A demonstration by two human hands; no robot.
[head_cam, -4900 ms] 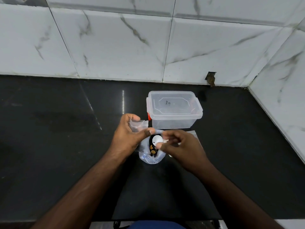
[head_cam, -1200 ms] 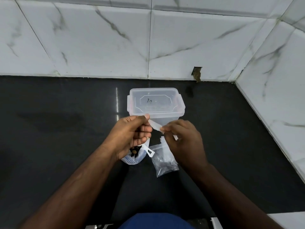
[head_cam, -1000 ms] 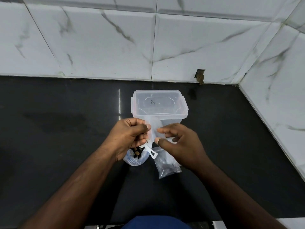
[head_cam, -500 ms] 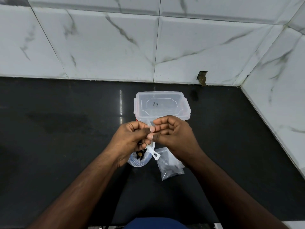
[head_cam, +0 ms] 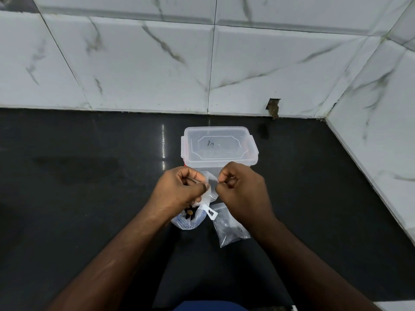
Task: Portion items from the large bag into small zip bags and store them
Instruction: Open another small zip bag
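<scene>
Both hands hold a small clear zip bag (head_cam: pixel 212 186) up in front of the clear lidded container (head_cam: pixel 219 145). My left hand (head_cam: pixel 179 190) pinches the bag's left top edge; my right hand (head_cam: pixel 241 191) pinches its right top edge, and the mouth is spread between them. Below my left hand the large bag (head_cam: pixel 189 218) lies on the black counter, showing dark and brown small items and a white tag (head_cam: pixel 210 212). A second small zip bag (head_cam: pixel 230 230) with dark contents lies under my right wrist.
The black counter (head_cam: pixel 78 176) runs left and right. Marble-tiled walls (head_cam: pixel 146 59) stand behind and on the right, with a chipped hole (head_cam: pixel 272 107) at the back wall's base. The counter's front edge is near my body.
My hands met at the small bag's top, then drew slightly apart, spreading its mouth. Earlier my right hand held a white round item over the large bag. A filled small bag now lies on the counter.
</scene>
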